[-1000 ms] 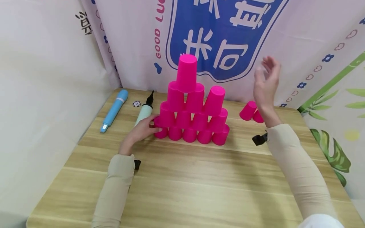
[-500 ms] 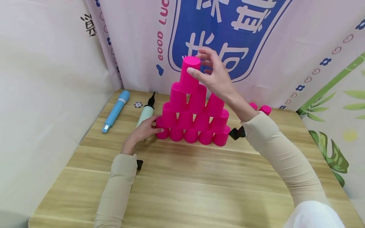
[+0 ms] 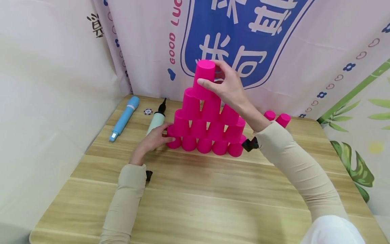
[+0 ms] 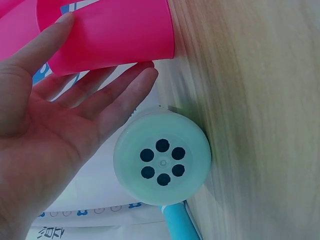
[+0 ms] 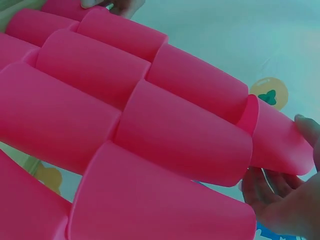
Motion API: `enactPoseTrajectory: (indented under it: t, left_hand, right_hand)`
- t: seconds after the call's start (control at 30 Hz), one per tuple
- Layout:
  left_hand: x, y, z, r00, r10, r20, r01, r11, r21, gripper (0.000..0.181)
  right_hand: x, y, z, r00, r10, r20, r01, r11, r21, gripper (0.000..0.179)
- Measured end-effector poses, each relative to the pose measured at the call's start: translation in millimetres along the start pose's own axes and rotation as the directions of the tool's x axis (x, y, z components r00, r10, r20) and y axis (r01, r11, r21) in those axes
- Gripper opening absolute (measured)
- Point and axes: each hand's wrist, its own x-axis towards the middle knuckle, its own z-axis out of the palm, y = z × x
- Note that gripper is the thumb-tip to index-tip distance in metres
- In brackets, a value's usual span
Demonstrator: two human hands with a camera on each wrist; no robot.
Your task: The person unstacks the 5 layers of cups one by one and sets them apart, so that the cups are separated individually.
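Observation:
Upside-down pink cups stand stacked as a stepped pyramid, seen in the head view. The single top cup (image 3: pixel 203 73) straddles the two left cups of the row below. My right hand (image 3: pixel 233 88) holds this top cup, thumb on the near side and fingers on the far side; the right wrist view also shows them about the cup (image 5: pixel 280 137). At the pyramid's lower left, my left hand (image 3: pixel 153 139) is at the end cup (image 3: pixel 174 143). In the left wrist view its thumb touches a cup (image 4: pixel 120 37), while its fingers stretch out fairly straight along the other side.
Two more pink cups (image 3: pixel 283 120) stand at the back right, partly behind my right arm. Left of the pyramid lie a pale green hand pump (image 3: pixel 156 121) with a black nozzle, a blue tube-shaped pump (image 3: pixel 124 118) and a round chip (image 3: pixel 148 111). A printed curtain (image 3: pixel 146 51) hangs behind the table.
My right hand has come in from the right, above the two separate cups, to the top cup, and its thumb and fingers have closed on it. The left hand stays at the lower-left cup.

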Motion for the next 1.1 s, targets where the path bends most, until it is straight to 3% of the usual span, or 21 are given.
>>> enactPoseTrajectory:
  t: [0.17,0.3,0.4,0.5,0.63,0.77,0.93,1.1]
  left_hand:
    - [1.0,-1.1,1.1,1.000,-0.005,-0.006,0.005,1.000,0.019,0.064]
    - [0.1,-2.7,0.4,1.000,-0.014,-0.001,0.014,1.000,0.021,0.064]
    - [0.6,-2.3,0.3,1.000,-0.015,0.000,0.015,1.000,0.021,0.064]
    - [2.3,-1.9,0.4,1.000,-0.008,0.003,0.007,1.000,0.026,0.063]
    - [3.6,-1.2,0.6,1.000,0.006,0.007,-0.006,1.000,0.030,0.063]
    - [2.9,-0.2,-0.3,1.000,0.008,0.005,-0.008,0.999,0.040,0.063]
    - [2.9,0.3,-1.4,1.000,0.008,0.009,-0.008,0.999,0.052,0.064]
    - [3.6,0.2,0.5,1.000,0.007,0.020,-0.008,0.999,0.038,0.064]
  right_hand:
    - [-10.9,-23,-8,0.992,-0.075,-0.099,0.077,0.997,0.009,0.063]
    - [-16.8,-31,-32,0.967,-0.111,-0.229,0.112,0.994,-0.010,0.059]
    - [-17.5,-12,-62,0.947,-0.058,-0.317,0.046,0.998,-0.044,0.058]
    - [-18.0,28,-99,0.921,0.024,-0.390,-0.055,0.996,-0.069,0.057]
    - [-26.9,89,-148,0.852,0.125,-0.508,-0.210,0.971,-0.115,0.057]
    - [-48.0,135,-183,0.769,0.260,-0.584,-0.403,0.906,-0.127,0.058]
    - [-76.9,181,-207,0.686,0.416,-0.597,-0.581,0.807,-0.104,0.066]
    - [-99.1,219,-220,0.592,0.482,-0.646,-0.686,0.722,-0.091,0.069]
